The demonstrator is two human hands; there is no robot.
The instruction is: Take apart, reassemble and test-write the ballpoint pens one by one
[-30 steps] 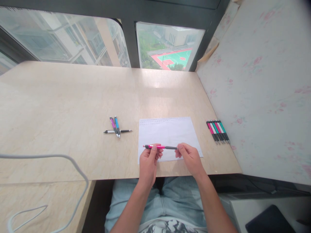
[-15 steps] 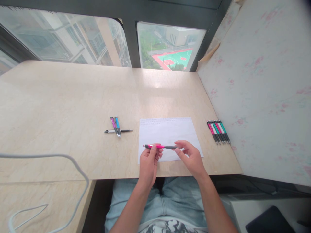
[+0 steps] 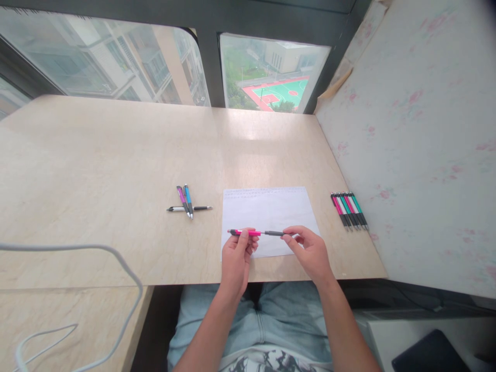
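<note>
My left hand [image 3: 237,258] is closed around the pink barrel [image 3: 253,233] of a ballpoint pen, its black clip end pointing left. Between thumb and fingers, my right hand [image 3: 310,253] pinches the tip end of the pen's dark grip section [image 3: 274,233]. A narrow gap parts the two sections, with a thin pale piece showing across it. Both hands are above a sheet of white paper [image 3: 271,212], which has lines of faint writing along its top edge.
Left of the paper, a purple pen [image 3: 182,199] and a blue pen [image 3: 188,199] lie across a silver-and-black pen [image 3: 201,208]. Several pink, white and green pens [image 3: 349,211] are lined up by the wall [image 3: 426,155]. A white cable [image 3: 116,254] loops at left.
My right hand has moved slightly right, drawing the dark grip section away from the pink barrel and opening a gap between them. My left hand stays nearly in place.
</note>
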